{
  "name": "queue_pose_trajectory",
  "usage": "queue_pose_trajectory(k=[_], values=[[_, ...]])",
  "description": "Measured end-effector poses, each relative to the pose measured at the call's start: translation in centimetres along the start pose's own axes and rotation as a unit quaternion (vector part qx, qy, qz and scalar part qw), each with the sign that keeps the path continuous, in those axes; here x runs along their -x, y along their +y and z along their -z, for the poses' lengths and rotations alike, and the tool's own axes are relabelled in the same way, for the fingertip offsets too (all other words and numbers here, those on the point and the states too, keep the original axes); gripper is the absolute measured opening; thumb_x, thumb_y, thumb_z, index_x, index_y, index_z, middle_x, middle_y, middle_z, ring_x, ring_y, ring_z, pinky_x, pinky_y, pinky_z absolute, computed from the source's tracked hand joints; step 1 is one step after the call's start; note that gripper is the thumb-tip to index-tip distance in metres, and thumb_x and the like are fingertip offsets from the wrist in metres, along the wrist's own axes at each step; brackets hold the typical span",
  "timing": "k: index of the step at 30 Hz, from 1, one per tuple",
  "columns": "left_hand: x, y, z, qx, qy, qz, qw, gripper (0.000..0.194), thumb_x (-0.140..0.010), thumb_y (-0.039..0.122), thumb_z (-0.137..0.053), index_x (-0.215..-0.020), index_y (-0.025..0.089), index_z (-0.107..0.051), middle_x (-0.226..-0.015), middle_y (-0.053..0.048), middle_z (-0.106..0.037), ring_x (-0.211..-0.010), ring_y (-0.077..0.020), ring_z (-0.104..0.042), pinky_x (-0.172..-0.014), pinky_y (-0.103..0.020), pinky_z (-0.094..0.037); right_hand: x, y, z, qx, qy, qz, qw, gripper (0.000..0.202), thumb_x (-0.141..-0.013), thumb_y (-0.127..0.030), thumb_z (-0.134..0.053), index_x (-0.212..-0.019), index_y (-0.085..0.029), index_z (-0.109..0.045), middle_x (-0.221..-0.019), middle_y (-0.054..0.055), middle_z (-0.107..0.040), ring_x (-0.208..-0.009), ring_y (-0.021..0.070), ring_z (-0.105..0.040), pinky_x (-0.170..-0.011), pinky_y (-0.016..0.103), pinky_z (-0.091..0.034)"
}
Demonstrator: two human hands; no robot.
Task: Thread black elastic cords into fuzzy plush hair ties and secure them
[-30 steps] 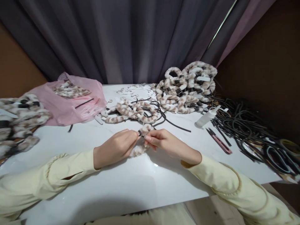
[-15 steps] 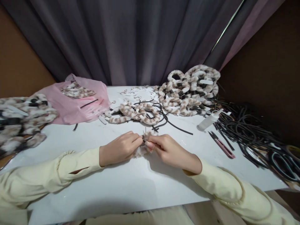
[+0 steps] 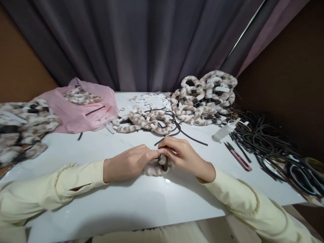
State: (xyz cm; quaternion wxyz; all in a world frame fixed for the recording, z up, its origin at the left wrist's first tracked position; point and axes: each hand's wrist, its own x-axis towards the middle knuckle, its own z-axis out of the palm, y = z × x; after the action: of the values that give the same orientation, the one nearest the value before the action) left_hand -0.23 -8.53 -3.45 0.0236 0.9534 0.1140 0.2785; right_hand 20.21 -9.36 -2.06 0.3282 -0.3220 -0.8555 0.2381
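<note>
Both hands meet over the near middle of the white table [image 3: 121, 202]. My left hand [image 3: 131, 162] is closed on a white-and-brown furry piece [image 3: 153, 169], its thumb and forefinger pinching at the top. With thumb and fingers pressed together, my right hand [image 3: 183, 155] grips a black cord [image 3: 165, 164] that loops over the fur. The cord's free end sticks out behind the fingertips. Where fur and cord meet is partly hidden by the fingers. Just behind the hands lie several furry rings [image 3: 159, 122] among loose black cords [image 3: 193, 139].
Furry rings [image 3: 202, 98] are piled at the back right and more [image 3: 27, 128] at the left. A pink plastic bag [image 3: 73, 118] holds furry pieces. Rightward are a white squeeze bottle [image 3: 225, 131], pink thread snips [image 3: 238, 157], scissors [image 3: 302, 179] and a heap of black cords [image 3: 263, 135].
My right hand has moved slightly up and now holds the black cord in a loop over the furry piece. The left hand stays beside it, thumb pressed in closer.
</note>
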Motion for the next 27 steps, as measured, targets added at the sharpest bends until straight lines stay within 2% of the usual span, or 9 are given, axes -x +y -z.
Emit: queue_pose_trajectory(k=[4,9,11,14,16,18,21,24,27], values=[[-0.2,0.0,0.2,-0.044,-0.027,-0.053,0.997,0.027,-0.088,0.006,-0.030,-0.113,0.011,-0.041,-0.067,-0.005,-0.057,-0.060,-0.0158,-0.049,-0.060,-0.028,-0.044,-0.3,-0.2,0.5,-0.107,-0.014,-0.124,0.986,0.017,-0.084,-0.032,-0.055,-0.079,-0.016,-0.055,-0.070,0.000,-0.054,-0.059,0.0089,-0.045,-0.054,0.021,-0.035],[-0.3,-0.1,0.1,-0.052,-0.007,-0.068,0.996,0.023,-0.088,0.004,-0.031,-0.104,0.011,-0.046,-0.077,-0.011,-0.063,-0.065,-0.0171,-0.052,-0.062,-0.031,-0.046,-0.7,-0.3,3.4,-0.355,-0.088,-0.328,0.871,0.038,-0.071,-0.036,-0.069,-0.100,-0.018,-0.052,-0.065,-0.007,-0.043,-0.041,0.0020,-0.021,-0.037,0.019,-0.017],[-0.2,-0.2,0.1,-0.041,-0.009,-0.059,0.997,0.022,-0.088,0.004,-0.032,-0.103,0.011,-0.047,-0.080,-0.013,-0.064,-0.067,-0.0172,-0.053,-0.065,-0.032,-0.048,-0.7,0.0,4.5,-0.381,-0.055,-0.354,0.852,0.036,-0.072,-0.032,-0.067,-0.102,-0.018,-0.054,-0.058,-0.009,-0.037,-0.039,0.0020,-0.015,-0.036,0.019,-0.013],[-0.2,-0.2,0.1,-0.032,-0.001,-0.055,0.998,0.022,-0.088,0.005,-0.032,-0.104,0.010,-0.047,-0.083,-0.013,-0.064,-0.072,-0.0178,-0.055,-0.067,-0.032,-0.049,-0.6,0.6,5.1,-0.292,0.098,-0.308,0.900,0.031,-0.075,-0.029,-0.065,-0.102,-0.020,-0.055,-0.075,-0.001,-0.052,-0.047,0.0052,-0.040,-0.042,0.020,-0.033],[-0.2,-0.3,0.2,-0.030,0.011,-0.046,0.998,0.023,-0.089,0.005,-0.031,-0.105,0.011,-0.047,-0.083,-0.013,-0.063,-0.073,-0.0181,-0.056,-0.067,-0.032,-0.049,-0.5,0.7,4.8,-0.149,0.213,-0.214,0.942,0.023,-0.077,-0.029,-0.064,-0.097,-0.020,-0.056,-0.104,0.006,-0.054,-0.074,0.0126,-0.056,-0.060,0.025,-0.045],[-0.3,-0.4,0.3,-0.039,0.017,-0.042,0.998,0.022,-0.089,0.006,-0.031,-0.103,0.011,-0.047,-0.082,-0.013,-0.063,-0.074,-0.0183,-0.056,-0.068,-0.032,-0.049,-0.3,0.4,4.2,-0.041,0.248,-0.127,0.959,0.014,-0.082,-0.029,-0.058,-0.093,-0.019,-0.058,-0.106,0.008,-0.057,-0.089,0.0170,-0.057,-0.073,0.028,-0.046],[-0.4,-0.4,0.5,-0.079,0.020,-0.061,0.995,0.021,-0.088,0.006,-0.032,-0.101,0.010,-0.048,-0.078,-0.012,-0.063,-0.070,-0.0185,-0.056,-0.064,-0.032,-0.048,-0.1,-0.5,3.3,-0.035,0.126,-0.079,0.988,0.016,-0.090,-0.029,-0.047,-0.090,-0.018,-0.059,-0.082,0.006,-0.064,-0.079,0.0161,-0.061,-0.072,0.027,-0.046],[-0.6,-0.4,0.6,-0.105,0.020,-0.075,0.991,0.021,-0.088,0.005,-0.032,-0.101,0.011,-0.047,-0.073,-0.010,-0.062,-0.063,-0.0170,-0.054,-0.059,-0.031,-0.046,-0.1,-1.0,2.5,-0.030,-0.047,-0.051,0.997,0.021,-0.086,-0.036,-0.054,-0.092,-0.017,-0.060,-0.087,0.006,-0.065,-0.080,0.0163,-0.060,-0.072,0.026,-0.045],[-0.6,-0.4,0.6,-0.098,0.028,-0.083,0.991,0.021,-0.088,0.005,-0.032,-0.102,0.013,-0.046,-0.072,-0.009,-0.061,-0.062,-0.0168,-0.053,-0.059,-0.031,-0.045,-0.1,-0.7,1.7,0.006,-0.121,-0.012,0.993,0.024,-0.088,-0.036,-0.049,-0.088,-0.015,-0.059,-0.079,0.005,-0.062,-0.073,0.0151,-0.055,-0.068,0.025,-0.042]])
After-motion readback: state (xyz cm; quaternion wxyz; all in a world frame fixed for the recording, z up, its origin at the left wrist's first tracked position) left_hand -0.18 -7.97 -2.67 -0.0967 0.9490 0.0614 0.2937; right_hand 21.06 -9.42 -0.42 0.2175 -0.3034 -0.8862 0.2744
